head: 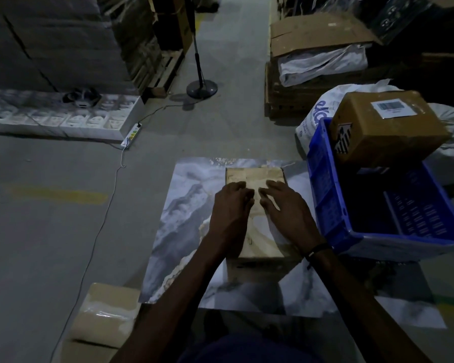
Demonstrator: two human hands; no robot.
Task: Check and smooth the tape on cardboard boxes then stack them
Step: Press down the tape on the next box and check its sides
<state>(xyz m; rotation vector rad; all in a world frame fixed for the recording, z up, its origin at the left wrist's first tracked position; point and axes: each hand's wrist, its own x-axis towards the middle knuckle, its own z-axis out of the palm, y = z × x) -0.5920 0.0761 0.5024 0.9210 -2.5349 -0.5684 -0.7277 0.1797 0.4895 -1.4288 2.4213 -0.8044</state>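
A taped cardboard box (257, 176) sits on a marble-patterned board (184, 221) in front of me. My left hand (231, 208) lies palm down on the box's top, fingers pointing away from me. Beside it, my right hand (286, 208) also presses flat on the top, fingers slightly spread. Both hands cover most of the tape strip along the middle. A second brown box (385, 127) with a barcode label leans on the rim of a blue crate (323, 184) at the right. Another taped box (105, 315) rests on the floor at the lower left.
A fan stand base (201, 88) and a power strip (131, 136) with a cable trailing across the floor lie ahead left. Stacked cartons and pallets line the back. White sacks (315, 111) sit behind the crate. A white patterned slab (63, 119) lies at the left.
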